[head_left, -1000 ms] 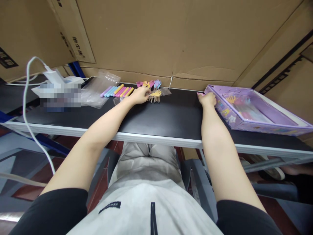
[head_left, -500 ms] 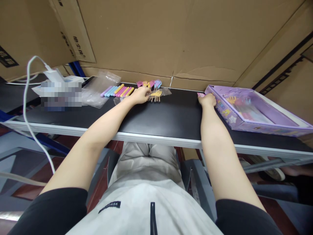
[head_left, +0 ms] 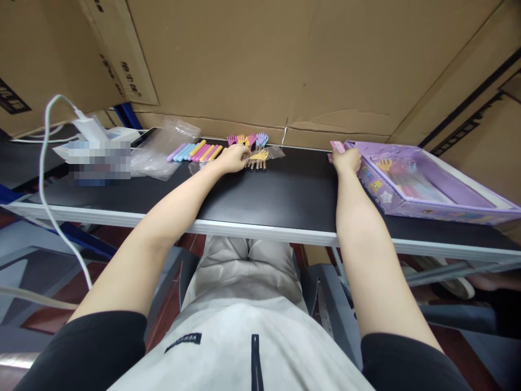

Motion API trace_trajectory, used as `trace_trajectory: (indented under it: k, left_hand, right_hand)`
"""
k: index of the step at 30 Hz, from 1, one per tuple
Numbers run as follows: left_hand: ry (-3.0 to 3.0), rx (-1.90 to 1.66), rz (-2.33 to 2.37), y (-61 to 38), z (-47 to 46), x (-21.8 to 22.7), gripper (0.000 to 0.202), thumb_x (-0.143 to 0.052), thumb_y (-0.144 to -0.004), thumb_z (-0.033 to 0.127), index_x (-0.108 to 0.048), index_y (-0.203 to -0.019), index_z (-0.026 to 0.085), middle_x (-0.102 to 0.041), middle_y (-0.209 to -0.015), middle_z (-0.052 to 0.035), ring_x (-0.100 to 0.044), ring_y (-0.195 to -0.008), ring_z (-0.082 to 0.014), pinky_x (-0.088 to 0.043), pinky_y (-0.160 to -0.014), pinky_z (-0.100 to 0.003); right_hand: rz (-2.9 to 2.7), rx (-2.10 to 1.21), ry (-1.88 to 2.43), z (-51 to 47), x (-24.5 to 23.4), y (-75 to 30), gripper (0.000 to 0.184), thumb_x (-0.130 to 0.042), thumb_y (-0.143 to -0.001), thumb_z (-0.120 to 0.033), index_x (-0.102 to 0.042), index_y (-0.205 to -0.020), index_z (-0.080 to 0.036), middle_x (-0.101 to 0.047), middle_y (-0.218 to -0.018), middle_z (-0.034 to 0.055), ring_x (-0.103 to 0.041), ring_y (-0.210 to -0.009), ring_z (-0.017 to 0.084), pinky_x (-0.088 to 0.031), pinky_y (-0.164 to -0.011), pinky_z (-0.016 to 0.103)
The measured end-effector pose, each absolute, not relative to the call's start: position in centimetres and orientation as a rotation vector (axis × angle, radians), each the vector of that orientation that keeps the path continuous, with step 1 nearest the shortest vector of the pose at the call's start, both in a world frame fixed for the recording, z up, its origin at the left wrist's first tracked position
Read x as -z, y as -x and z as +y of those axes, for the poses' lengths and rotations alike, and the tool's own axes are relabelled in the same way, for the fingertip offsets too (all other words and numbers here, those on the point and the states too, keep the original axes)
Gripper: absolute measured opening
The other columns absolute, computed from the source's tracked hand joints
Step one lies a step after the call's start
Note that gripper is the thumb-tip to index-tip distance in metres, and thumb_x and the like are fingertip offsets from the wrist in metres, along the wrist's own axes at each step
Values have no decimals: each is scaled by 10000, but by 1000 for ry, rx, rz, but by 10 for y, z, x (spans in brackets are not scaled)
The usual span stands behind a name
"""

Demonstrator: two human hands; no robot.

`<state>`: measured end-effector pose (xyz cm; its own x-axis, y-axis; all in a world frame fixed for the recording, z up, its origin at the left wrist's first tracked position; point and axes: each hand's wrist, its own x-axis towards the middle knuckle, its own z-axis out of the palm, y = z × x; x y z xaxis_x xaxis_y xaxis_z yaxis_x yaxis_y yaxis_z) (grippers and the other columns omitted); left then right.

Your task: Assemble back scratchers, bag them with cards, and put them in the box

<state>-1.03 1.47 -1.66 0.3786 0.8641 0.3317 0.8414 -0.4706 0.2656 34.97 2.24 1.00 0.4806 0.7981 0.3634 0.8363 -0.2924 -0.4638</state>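
Observation:
My left hand [head_left: 233, 158] rests on the black table [head_left: 285, 195], fingers curled over a bunch of small hand-shaped toys on sticks [head_left: 257, 157], yellow, pink and blue. A row of coloured sticks [head_left: 195, 151] lies just left of it. My right hand [head_left: 347, 160] is closed on a small pink piece [head_left: 337, 146] at the near left corner of a purple toy box [head_left: 423, 187], which lies flat at the table's right end.
Clear plastic bags [head_left: 160, 149] lie left of the sticks. A white charger with its cable [head_left: 87, 127] sits at the far left. Cardboard sheets [head_left: 285, 65] wall off the back of the table. My knees are under the front edge.
My right hand has lifted slightly and moved back toward the box's corner, bringing the pink piece up. My left hand has stayed on the hand-shaped toys.

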Motion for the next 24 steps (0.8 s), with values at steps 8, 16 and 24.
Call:
trace_trajectory:
  k: [8, 16, 24]
  left_hand:
    - [-2544, -639, 1589, 7, 9, 12, 365, -564, -926, 194, -768, -1224, 140, -727, -1267, -188, -679, -1200, -336, -528, -1044, -444]
    - [-2545, -672, 1579, 7, 8, 11, 391, -580, -865, 144, -771, -1207, 153, -748, -1251, -166, -686, -1177, -321, -532, -1038, -426]
    - [-2051, -1143, 1386, -11, 1, 8, 219, -594, -925, 168, -745, -1076, 124, -789, -1146, -118, -716, -1094, -234, -523, -1053, -353]
  right_hand:
    - [-1610, 25, 1933, 17, -27, -298, 468, -664, -1023, -329, -672, -1413, -70, -705, -1400, 245, -655, -1355, 379, -493, -1159, 497]
    - [-2095, 38, 1578, 5, -20, -250, 438, -690, -972, -349, -677, -1354, -137, -783, -1149, 180, -708, -1147, 364, -534, -1047, 473]
    - [-2204, 38, 1413, -4, -11, -227, 449, -666, -980, -418, -676, -1353, -168, -793, -1074, 148, -728, -1054, 347, -560, -925, 433]
